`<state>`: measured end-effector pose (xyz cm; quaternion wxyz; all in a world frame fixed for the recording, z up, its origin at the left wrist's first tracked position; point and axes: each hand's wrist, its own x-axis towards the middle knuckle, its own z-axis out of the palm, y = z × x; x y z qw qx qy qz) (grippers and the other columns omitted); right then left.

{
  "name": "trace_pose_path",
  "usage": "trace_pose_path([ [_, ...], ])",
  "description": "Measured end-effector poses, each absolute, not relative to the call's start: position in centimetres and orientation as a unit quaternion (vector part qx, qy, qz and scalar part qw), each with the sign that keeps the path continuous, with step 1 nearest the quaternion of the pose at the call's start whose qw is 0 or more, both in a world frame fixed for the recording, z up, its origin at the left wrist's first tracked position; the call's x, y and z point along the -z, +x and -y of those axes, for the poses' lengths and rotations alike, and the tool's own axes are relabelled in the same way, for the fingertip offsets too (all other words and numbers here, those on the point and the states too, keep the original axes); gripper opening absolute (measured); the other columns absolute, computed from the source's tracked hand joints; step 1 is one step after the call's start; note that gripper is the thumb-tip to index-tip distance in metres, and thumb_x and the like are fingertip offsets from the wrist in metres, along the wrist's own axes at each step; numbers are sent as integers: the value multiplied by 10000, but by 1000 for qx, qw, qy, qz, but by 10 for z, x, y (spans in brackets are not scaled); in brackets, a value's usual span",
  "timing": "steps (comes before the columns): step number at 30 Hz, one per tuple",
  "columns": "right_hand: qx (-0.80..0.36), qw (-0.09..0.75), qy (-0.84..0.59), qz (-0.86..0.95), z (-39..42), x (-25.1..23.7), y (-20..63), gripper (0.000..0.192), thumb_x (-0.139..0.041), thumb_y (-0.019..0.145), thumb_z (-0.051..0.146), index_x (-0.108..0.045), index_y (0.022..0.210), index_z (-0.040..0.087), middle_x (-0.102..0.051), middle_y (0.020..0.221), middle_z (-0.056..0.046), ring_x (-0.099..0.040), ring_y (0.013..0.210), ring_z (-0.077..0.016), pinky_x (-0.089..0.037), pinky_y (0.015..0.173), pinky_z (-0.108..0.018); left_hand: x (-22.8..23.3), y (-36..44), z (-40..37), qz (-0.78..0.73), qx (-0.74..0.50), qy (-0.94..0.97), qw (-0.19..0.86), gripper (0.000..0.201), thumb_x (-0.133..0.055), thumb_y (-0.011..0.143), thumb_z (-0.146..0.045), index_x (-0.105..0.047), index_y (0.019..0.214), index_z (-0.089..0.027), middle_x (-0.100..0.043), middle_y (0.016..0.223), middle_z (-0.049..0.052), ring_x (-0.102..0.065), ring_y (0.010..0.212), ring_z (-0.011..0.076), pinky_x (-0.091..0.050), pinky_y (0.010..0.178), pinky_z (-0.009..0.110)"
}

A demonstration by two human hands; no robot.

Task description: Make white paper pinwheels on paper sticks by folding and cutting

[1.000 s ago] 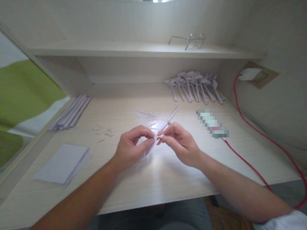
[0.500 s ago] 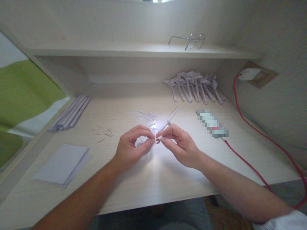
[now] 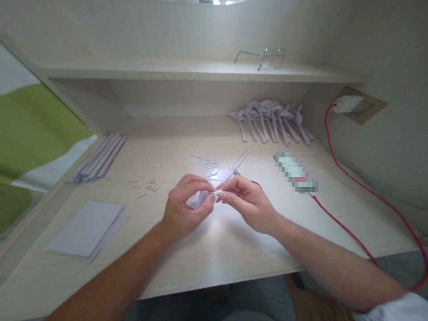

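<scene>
**A:** Where is the work at this moment?

**B:** Above the middle of the counter [image 3: 234, 249]. The left hand [image 3: 185, 209] and right hand [image 3: 245, 203] are together, fingertips meeting on a small white paper piece [image 3: 202, 197]. The left cups and pinches the body of it; the right thumb and forefinger nip its tip. How tightly either pinch is closed cannot be told.

**A:** What would make this fold come out well?

**B:** Probably keeping the left hand steady as the anchor and letting only the right fingertips work the tip, so the crease stays narrow. The paper looks thin, so a hard pull could tear it.

**A:** Anything close enough to get in the way?

**B:** Loose slivers [image 3: 203, 159] and a strip [image 3: 239, 161] lie just beyond the hands. The folded pieces [image 3: 272, 120] sit far right, the strip bundle [image 3: 98, 156] far left, the sheets [image 3: 85, 229] near left, and the red cable [image 3: 347, 234] runs down the right side, all well apart.
</scene>
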<state>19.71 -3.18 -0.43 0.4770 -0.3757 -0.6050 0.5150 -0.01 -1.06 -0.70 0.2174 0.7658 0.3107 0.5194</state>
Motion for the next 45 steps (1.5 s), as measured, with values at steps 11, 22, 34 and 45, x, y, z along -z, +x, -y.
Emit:
trace_pose_path([
  [11, -684, 451, -358, 448, 13, 13, 202, 133, -808, 812, 282, -724, 849, 186, -737, 931, -28, -696, 818, -170, -584, 747, -333, 5, 0, 11, -323, -484, 810, 77, 206, -782, 795, -144, -738, 982, -219, -727, 951, 50, -647, 922, 223, -510, 875, 415],
  [22, -748, 500, -299, 318, 2, 9, 210, 123, -797, 787, 227, -711, 870, 199, -751, 977, -17, -703, 827, -174, -602, 754, -342, 18, -9, -13, -493, -523, 589, 369, 593, -799, 756, -369, -586, 1292, -231, -644, 1345, 109, -604, 1253, 295, -468, 1057, 471],
  [34, -626, 535, -359, 440, 5, 13, 208, 107, -805, 815, 293, -730, 834, 219, -732, 1125, -37, -677, 949, -179, -566, 811, -339, 18, -3, -2, -448, -515, 689, 244, 92, -721, 839, -171, -793, 852, -227, -762, 847, 14, -672, 813, 176, -509, 770, 315],
  [45, -453, 483, -389, 640, 20, 9, 204, 81, -701, 954, 324, -707, 941, 245, -740, 1100, -59, -672, 1028, -219, -509, 864, -368, 18, -4, 1, -358, -491, 784, 131, 161, -673, 904, -113, -794, 915, -218, -631, 642, -8, -544, 642, 145, -428, 631, 305],
])
